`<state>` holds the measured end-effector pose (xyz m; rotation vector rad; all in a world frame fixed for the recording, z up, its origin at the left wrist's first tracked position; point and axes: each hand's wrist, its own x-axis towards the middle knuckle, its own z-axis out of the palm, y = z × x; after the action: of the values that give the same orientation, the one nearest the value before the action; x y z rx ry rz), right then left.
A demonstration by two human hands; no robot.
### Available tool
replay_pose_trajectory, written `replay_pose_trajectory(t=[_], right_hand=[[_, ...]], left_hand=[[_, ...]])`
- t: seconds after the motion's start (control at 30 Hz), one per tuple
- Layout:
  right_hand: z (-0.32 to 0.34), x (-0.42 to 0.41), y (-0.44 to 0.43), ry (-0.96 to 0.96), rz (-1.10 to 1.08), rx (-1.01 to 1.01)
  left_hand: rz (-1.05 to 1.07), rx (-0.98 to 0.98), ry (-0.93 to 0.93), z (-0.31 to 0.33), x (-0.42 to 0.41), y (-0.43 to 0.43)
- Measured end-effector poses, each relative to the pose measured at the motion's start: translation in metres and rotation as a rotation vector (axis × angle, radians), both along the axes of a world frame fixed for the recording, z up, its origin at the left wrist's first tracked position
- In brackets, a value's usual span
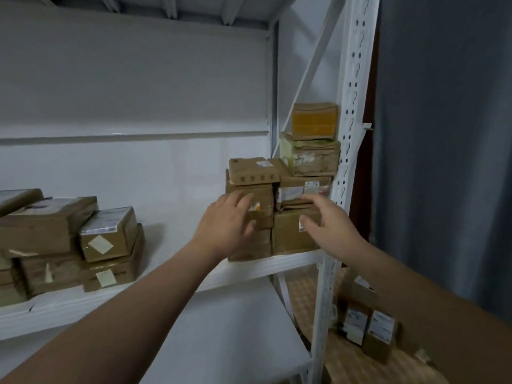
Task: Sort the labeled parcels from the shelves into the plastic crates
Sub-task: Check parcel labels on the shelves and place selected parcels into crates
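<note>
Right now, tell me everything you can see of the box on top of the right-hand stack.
The top box is small brown cardboard with a yellow-orange front face. It sits level at the peak of the stack, resting on a larger worn box, close beside the white shelf post. Nothing else touches it.

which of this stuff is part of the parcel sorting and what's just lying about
Job:
left hand and right hand, both reaching to the right parcel stack
left parcel stack
shelf

Lying about:
grey curtain
small boxes on the floor, role unclear
</note>
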<state>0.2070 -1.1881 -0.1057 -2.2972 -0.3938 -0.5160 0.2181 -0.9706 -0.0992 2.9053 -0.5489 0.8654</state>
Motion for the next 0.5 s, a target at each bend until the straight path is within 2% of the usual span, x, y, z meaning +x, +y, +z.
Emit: replay_pose_trajectory(t=[0.13,0.23,0.33,0.4,0.5], right_hand=[[0.002,0.049,0.012,0.057,0.032,0.212],[-0.004,0.073,0.030,0.139,0.058,0.439],[-0.012,0.089,0.045,0.187,0.072,0.576],[-0.011,0.094,0.055,0.206,0.065,0.670],[0.005,0.096,0.068,0.292,0.148,0.990]], left_hand=[[0.050,0.039,-0.103,0.018,0.062,-0.013],[0.103,0.122,-0.072,0.021,0.095,-0.012],[0.065,0.100,-0.108,0.025,0.112,-0.001],[-0.017,0.121,-0.191,0.028,0.112,0.007],[-0.153,0.070,-0.419,0.024,0.113,0.031]])
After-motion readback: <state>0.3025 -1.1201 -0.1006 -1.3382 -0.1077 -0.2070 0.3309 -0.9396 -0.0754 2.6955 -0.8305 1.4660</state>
